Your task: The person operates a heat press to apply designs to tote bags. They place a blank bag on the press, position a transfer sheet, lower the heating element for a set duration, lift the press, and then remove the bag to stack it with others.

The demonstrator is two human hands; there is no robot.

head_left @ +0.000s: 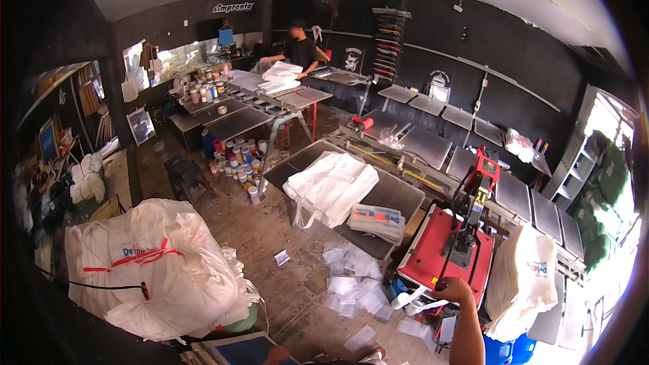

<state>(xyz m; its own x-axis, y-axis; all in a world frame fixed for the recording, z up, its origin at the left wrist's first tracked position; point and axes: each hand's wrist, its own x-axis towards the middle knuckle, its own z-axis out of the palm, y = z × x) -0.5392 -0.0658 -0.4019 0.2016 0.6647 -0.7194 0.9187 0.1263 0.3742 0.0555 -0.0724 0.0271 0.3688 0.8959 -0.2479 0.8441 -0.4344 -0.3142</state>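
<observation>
My right hand (pixel 453 290) is closed around the black handle at the front of a red heat press (pixel 431 243). The press's upper platen is down. White straps (pixel 419 298) poke out from its front edge. My left hand (pixel 277 355) shows only in part at the bottom edge, over a wooden-framed printing screen with blue mesh (pixel 243 349); its fingers are hard to make out. On the dark table left of the press lie a pile of white fabric bags (pixel 332 185) and a folded stack of printed bags (pixel 376 221).
A tall stack of printed bags (pixel 522 274) stands right of the press. A large tied bundle (pixel 152 263) fills the floor at left. Loose translucent sheets (pixel 355 284) litter the floor. Paint jars (pixel 241 159) stand under the far table, where another person (pixel 301 50) handles white bags.
</observation>
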